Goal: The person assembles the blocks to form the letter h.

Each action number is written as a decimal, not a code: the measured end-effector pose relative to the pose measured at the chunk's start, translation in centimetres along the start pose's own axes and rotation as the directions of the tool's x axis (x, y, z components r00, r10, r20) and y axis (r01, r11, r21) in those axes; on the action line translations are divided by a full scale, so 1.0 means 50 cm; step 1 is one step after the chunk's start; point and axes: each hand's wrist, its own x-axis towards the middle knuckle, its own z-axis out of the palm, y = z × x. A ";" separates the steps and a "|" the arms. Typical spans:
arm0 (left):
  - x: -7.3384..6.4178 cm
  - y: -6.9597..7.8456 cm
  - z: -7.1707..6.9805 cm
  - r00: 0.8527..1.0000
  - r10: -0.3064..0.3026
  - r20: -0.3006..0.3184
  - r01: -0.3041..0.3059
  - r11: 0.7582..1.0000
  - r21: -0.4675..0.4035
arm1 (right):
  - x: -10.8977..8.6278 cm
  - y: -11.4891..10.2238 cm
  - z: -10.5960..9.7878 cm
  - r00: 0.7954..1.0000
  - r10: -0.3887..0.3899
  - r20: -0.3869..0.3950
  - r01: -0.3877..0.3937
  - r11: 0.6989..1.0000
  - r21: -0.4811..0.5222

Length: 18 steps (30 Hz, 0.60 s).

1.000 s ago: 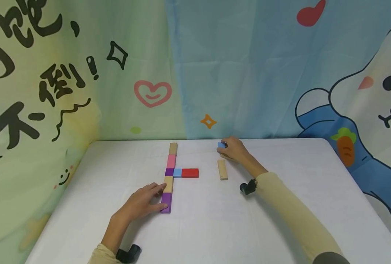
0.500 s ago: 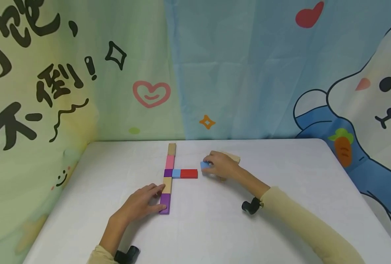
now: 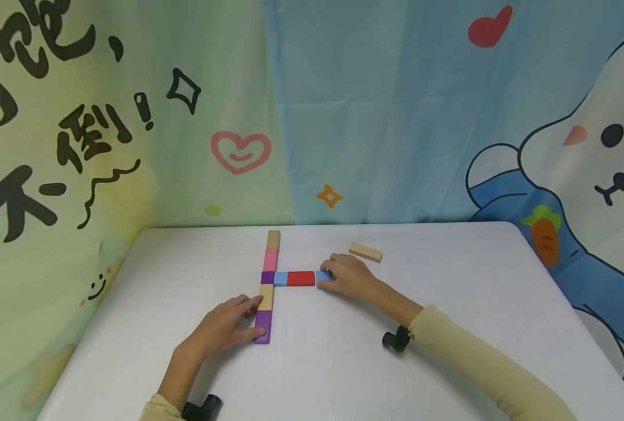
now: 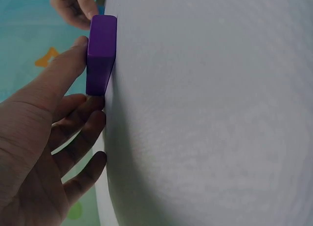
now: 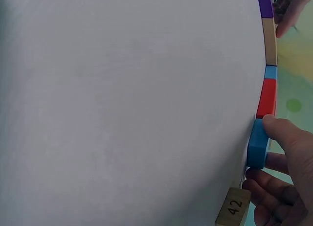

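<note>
My right hand pinches a light blue block between thumb and finger, at the right end of a red block. In the right wrist view the two blocks appear to meet. Left of the red block lies a smaller blue block, against a dark purple block in an upright column. My left hand rests along that column's left side, its fingertip at a tan block and its thumb on a long purple block. Its other fingers are loosely extended.
The column continues away through a pink block to a tan end block. A loose tan block lies beyond my right hand. Close to that hand, a wooden block marked 42 shows. A printed curtain hangs behind the white table.
My right hand has brought the light blue block from the far side toward me and left, up to the red block. A loose tan block has come into sight behind it. My left hand stays put.
</note>
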 end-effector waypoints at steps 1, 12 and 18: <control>-0.001 0.000 0.000 1.000 0.001 -0.004 -0.001 1.000 0.002 | 0.000 -0.001 0.001 1.000 -0.001 -0.001 0.001 1.000 0.003; 0.000 -0.001 0.001 1.000 -0.006 0.003 0.006 1.000 -0.004 | 0.001 -0.008 0.008 1.000 0.025 -0.018 -0.025 1.000 0.009; 0.001 -0.005 0.005 1.000 -0.006 0.003 0.006 1.000 -0.003 | -0.003 0.000 0.002 0.999 0.002 -0.038 -0.002 1.000 0.007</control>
